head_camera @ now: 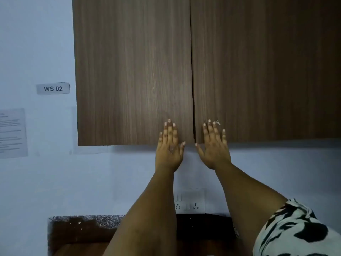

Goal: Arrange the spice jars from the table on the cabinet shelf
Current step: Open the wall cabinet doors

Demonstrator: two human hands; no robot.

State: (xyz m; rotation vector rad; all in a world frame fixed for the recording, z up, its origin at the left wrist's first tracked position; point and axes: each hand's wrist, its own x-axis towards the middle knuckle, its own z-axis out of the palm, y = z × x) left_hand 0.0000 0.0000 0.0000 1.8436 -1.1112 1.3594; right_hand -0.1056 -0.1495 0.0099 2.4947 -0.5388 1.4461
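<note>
— At six o'clock of the two tall wood-grain laminate cabinet doors, what are the hands doing?

— Both lie flat and spread against the door faces, holding nothing. The person's left hand (168, 145) presses the lower corner of the left cabinet door (132, 71); the right hand (214, 145) mirrors it on the right cabinet door (265, 71), just past the dark vertical seam (192, 89) between them. Each thumb hangs below the bottom edge.

— Why there?

— No handles show on these slabs, so the inner bottom corners are probably where fingers get purchase, or where a push shuts them. Whether they are about to open the doors or have just pressed them closed cannot be told.

— And the spice jars?

— None in view. The shelf is hidden behind the closed doors, and the arms cover most of the speckled dark stone countertop (83, 220) at six o'clock.

— Surfaces?

— Matte brown laminate with fine vertical streaks, square-edged; a small pale chip sits at one o'clock of the right hand. The pale blue painted wall (36, 43) carries a grey label reading WS 02 (53, 88) at nine o'clock, a printed paper sheet (13, 133) below it, and a white double wall socket (191, 202) between the forearms. A black-and-white patterned sleeve (295, 231) fills five o'clock.
</note>
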